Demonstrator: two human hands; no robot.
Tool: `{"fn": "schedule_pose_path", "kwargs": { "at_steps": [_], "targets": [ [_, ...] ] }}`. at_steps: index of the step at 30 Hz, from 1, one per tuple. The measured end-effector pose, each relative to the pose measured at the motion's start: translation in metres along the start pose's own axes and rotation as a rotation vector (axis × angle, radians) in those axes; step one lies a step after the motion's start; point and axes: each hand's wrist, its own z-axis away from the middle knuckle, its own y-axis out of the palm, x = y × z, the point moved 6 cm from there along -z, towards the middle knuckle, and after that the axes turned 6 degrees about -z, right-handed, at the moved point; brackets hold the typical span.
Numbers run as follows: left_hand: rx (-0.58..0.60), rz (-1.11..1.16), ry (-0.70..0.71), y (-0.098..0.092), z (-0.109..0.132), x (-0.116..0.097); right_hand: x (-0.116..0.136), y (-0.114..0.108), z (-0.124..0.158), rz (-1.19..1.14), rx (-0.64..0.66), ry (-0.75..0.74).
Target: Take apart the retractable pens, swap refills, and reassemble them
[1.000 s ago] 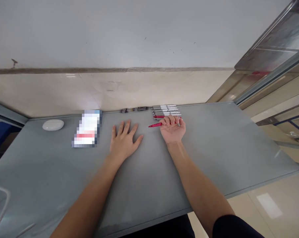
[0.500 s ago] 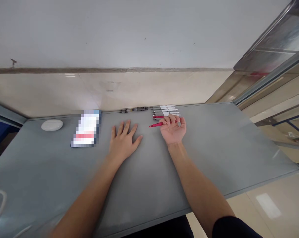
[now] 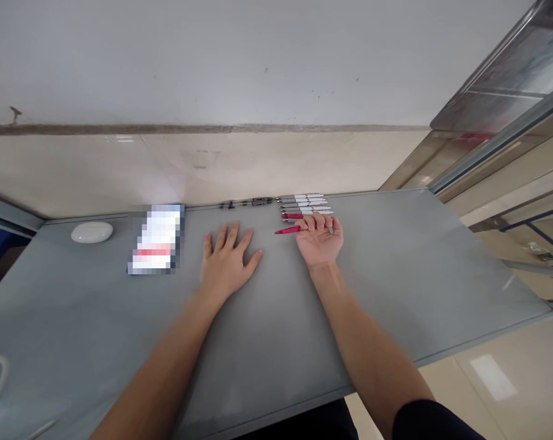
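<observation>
Little moved since the earlier frame: view shifted slightly, phone (image 3: 153, 239) and white oval object (image 3: 91, 232) sitting a touch further left in the picture. Right hand (image 3: 319, 240), right of centre, palm up, fingers curled closed on the red pen (image 3: 286, 230), tip pointing left. White pens (image 3: 309, 204) lay stacked in a row just above it, a second red pen (image 3: 291, 216) among the nearest. Dark pens (image 3: 260, 201) lay left of these, along the wall. Left hand (image 3: 225, 264), centre-left, palm down on the counter (image 3: 395, 256), fingers spread, holding nothing.
</observation>
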Motion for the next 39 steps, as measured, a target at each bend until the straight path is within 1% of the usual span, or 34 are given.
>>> {"fn": "schedule_pose_path", "kwargs": {
  "at_steps": [3,9,15,21,29,39],
  "targets": [
    [0.002,-0.007,-0.003,0.0006,0.0002,0.0007,-0.0006,-0.0005,0.0001,-0.003,-0.013,0.016],
    [-0.009,-0.041,0.007,-0.0018,0.0012,-0.0011,-0.0038,-0.0004,-0.0006,-0.167,0.022,0.063],
    [0.003,-0.077,0.004,-0.0009,0.0011,-0.0011,-0.0035,-0.003,-0.0015,-0.158,0.005,0.052],
    [-0.01,-0.092,0.004,-0.0004,0.0004,-0.0009,-0.0016,-0.0028,-0.0011,-0.086,-0.036,0.034],
    [-0.026,-0.085,0.004,-0.0013,0.0001,-0.0013,-0.0046,-0.0003,-0.0002,-0.234,0.022,0.081],
    [-0.032,-0.084,0.008,0.0009,0.0003,-0.0008,-0.0055,-0.0014,-0.0012,-0.297,0.0,0.1]
  ]
}}
